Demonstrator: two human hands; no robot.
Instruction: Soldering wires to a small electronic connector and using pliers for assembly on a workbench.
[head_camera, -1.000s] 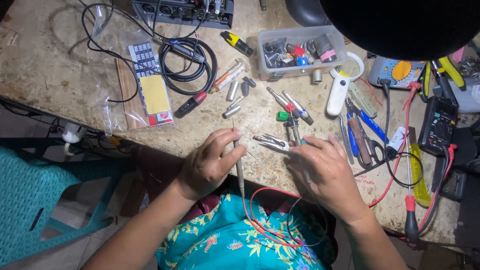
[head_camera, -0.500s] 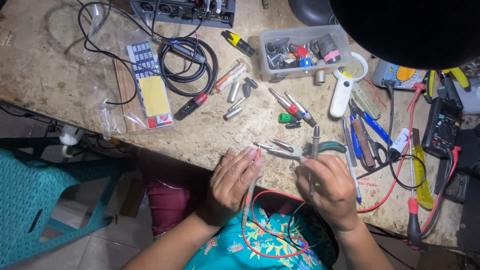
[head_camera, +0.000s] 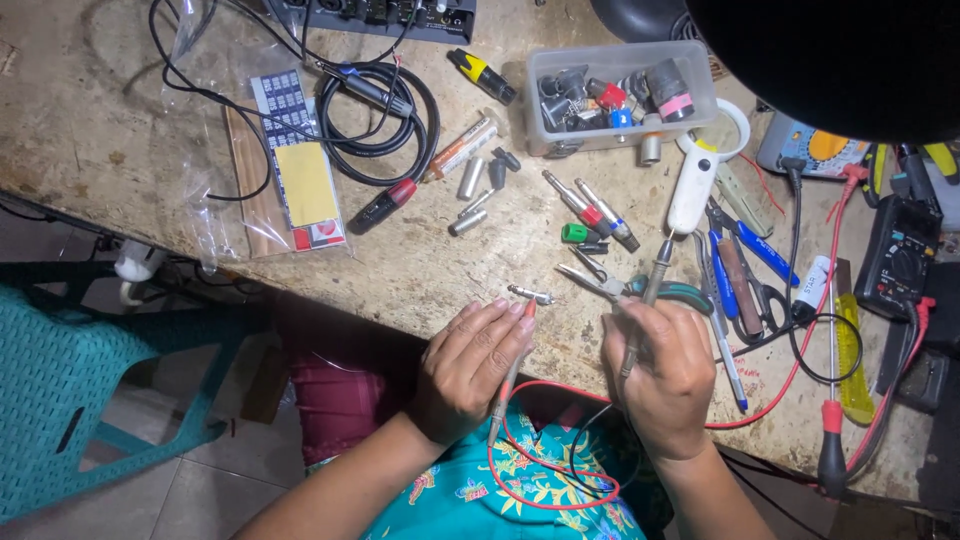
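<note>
My left hand (head_camera: 470, 365) grips a red test probe (head_camera: 512, 372) at the bench's near edge. Its tip points at a small metal jack plug (head_camera: 530, 294) lying on the worn bench top (head_camera: 420, 270); whether it touches, I cannot tell. My right hand (head_camera: 665, 375) holds a grey probe (head_camera: 652, 280) that points up and away, past a pair of teal-handled scissors (head_camera: 680, 293). A red lead (head_camera: 545, 500) and a black lead loop from the probes down over my lap.
A clear box of connectors (head_camera: 620, 95) stands at the back and a coiled black cable (head_camera: 380, 120) at back left. Pens, cutters and a red-handled screwdriver (head_camera: 830, 440) lie to the right, by a multimeter (head_camera: 905, 255). A teal chair (head_camera: 70, 390) stands left, below the bench.
Both hands have drawn back from the bench top toward my body. They now hold the two probes, the red one aimed at the jack plug.
</note>
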